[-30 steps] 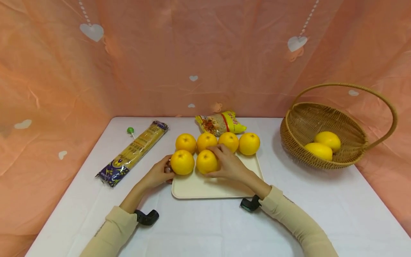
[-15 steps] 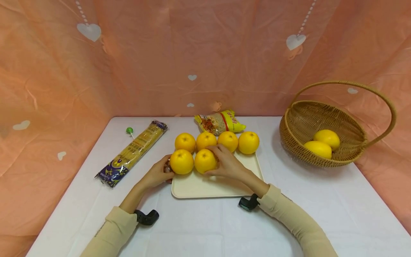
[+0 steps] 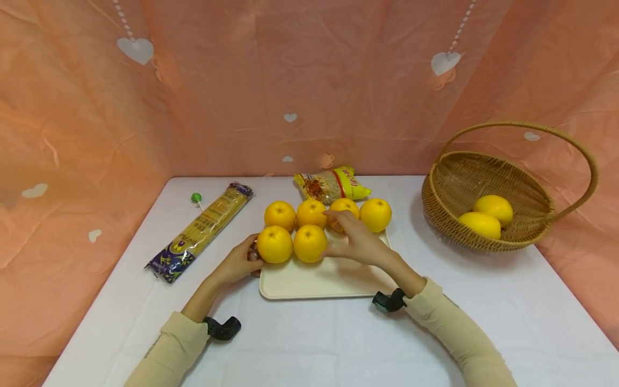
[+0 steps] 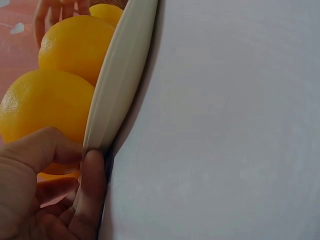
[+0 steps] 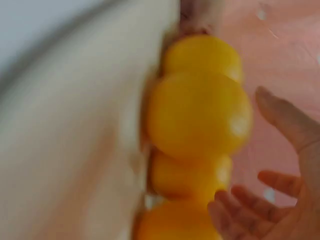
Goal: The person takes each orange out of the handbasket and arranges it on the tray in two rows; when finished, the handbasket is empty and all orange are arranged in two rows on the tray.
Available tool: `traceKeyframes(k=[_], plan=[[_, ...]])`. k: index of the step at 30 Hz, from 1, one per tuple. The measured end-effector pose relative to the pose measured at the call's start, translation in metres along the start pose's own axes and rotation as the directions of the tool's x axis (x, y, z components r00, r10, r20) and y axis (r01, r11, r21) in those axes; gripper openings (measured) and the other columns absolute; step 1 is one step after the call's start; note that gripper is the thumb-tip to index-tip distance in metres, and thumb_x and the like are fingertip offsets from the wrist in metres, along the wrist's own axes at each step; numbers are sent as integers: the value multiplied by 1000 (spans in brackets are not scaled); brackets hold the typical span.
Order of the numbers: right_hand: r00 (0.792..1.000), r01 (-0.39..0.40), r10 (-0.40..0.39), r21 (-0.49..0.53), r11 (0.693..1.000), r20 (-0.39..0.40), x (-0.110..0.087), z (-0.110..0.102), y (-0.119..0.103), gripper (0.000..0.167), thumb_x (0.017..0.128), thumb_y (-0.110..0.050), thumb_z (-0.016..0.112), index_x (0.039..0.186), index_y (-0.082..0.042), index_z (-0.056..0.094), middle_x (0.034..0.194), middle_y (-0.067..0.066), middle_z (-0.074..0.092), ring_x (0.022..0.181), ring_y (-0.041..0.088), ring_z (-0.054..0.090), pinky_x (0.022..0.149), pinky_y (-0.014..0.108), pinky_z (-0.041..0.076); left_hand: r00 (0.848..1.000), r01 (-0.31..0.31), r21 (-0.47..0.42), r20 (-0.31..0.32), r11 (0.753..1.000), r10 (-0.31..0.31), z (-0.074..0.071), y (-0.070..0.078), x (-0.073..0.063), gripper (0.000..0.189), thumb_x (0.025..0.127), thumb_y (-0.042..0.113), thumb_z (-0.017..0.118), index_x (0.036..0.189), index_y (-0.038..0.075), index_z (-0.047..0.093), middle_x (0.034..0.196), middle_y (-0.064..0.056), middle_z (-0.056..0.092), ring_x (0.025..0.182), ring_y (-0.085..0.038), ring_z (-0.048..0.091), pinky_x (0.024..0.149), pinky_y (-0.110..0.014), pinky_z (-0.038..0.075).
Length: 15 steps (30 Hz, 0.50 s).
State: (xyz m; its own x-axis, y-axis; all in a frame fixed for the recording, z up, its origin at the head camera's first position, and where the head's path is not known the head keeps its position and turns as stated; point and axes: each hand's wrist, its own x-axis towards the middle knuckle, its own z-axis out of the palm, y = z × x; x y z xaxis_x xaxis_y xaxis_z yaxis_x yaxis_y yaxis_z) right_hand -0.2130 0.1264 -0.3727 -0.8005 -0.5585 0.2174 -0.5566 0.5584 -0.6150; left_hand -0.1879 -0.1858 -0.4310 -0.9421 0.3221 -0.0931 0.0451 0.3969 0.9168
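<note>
My left hand pinches the left rim of a cream tray between thumb and finger, shown close in the left wrist view. Two oranges stand side by side on the tray in a front row: the left orange beside that hand, the right orange near my right hand. The right hand is spread open over the tray, thumb and fingers apart, with nothing in its grasp. Behind lies a row of several more oranges; the right fingers partly cover one of these in the head view.
A wicker basket with a tall handle holds two lemons at the right. A yellow snack bag lies behind the tray. To the left lie a long pack of noodles and a green lollipop.
My right hand has let go of the front right orange and drawn off to the right. That orange shifted slightly left beside the other one. The left hand stays put.
</note>
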Motion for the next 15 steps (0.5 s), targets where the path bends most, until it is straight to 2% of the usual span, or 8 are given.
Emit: traceKeyframes(k=[2,6,8,12,15], plan=[[999,39,-37,83,996,-20,-4,-12,2,75,74,-32,79,135,-7,43,129,13,50,111,30,51,95,48,46,1000,2,4,-3,1000,-2,0,0,0,68,80,-3,61,141,-1,30,108,-21,47,73,-19,54,59,-30,57],[991,120,-102,239,964,-87,-11,-36,9,57,78,-12,75,127,0,50,125,18,54,109,32,55,91,51,48,1000,3,16,0,1000,-3,-1,0,0,68,80,-2,61,141,-1,30,107,-21,47,73,-19,53,59,-29,57],[985,143,-111,264,954,-130,-16,-48,10,53,78,-3,73,126,2,52,124,19,55,109,28,56,91,49,49,1000,5,13,1,1000,-5,-1,0,-1,68,80,-2,61,140,-1,30,107,-21,47,73,-19,54,59,-30,57],[970,163,-108,251,954,-219,-28,-73,2,51,77,9,69,125,8,51,122,22,56,110,13,55,93,45,48,1000,11,2,4,1000,-11,-1,0,-1,67,80,-2,60,140,-1,29,107,-21,46,73,-19,54,59,-30,57],[949,189,-111,248,950,-295,-37,-90,7,50,77,13,66,124,10,51,121,17,57,110,14,55,94,35,49,1000,9,10,6,1000,-9,0,1,0,67,81,-2,60,140,-2,29,106,-21,47,72,-18,54,59,-30,57]])
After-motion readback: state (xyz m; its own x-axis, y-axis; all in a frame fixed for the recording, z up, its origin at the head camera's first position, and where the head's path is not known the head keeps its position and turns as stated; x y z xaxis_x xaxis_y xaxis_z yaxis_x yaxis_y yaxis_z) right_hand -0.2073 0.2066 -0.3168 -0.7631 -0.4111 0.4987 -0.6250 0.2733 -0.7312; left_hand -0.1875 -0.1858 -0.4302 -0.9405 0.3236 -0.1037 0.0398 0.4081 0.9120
